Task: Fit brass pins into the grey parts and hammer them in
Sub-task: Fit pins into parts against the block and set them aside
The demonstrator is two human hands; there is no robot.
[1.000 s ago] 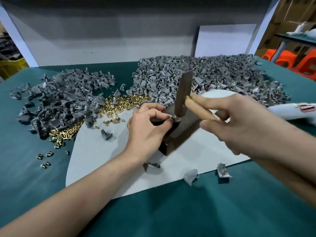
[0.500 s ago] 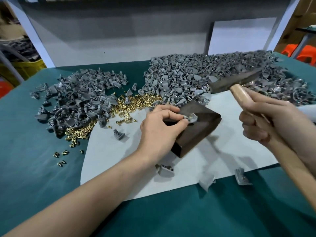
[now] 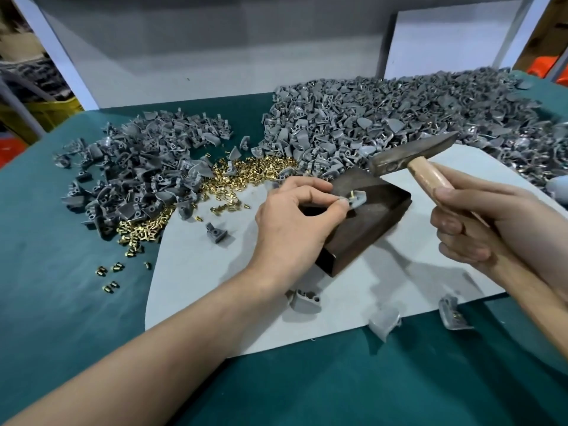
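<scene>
My left hand [image 3: 295,222] pinches a small grey part [image 3: 358,198] and steadies it on top of a dark metal block [image 3: 365,222]. A brass pin [image 3: 352,193] sticks up from the part. My right hand [image 3: 479,222] grips the wooden handle of a hammer [image 3: 412,156], whose dark head hangs a little above and behind the block. A heap of loose brass pins [image 3: 242,170] lies left of the block, between two piles of grey parts [image 3: 144,170] [image 3: 384,118].
A pale sheet [image 3: 215,290] under the block covers part of the green table [image 3: 61,302]. Single grey parts [image 3: 304,299] [image 3: 384,322] [image 3: 451,313] lie near the sheet's front edge, another [image 3: 216,232] at left. A few stray pins [image 3: 113,273] sit on the green cloth.
The hammer struck the part a second ago, then swung up to the right. It has now come back lower, closer to the block. My left hand kept its pinch on the part.
</scene>
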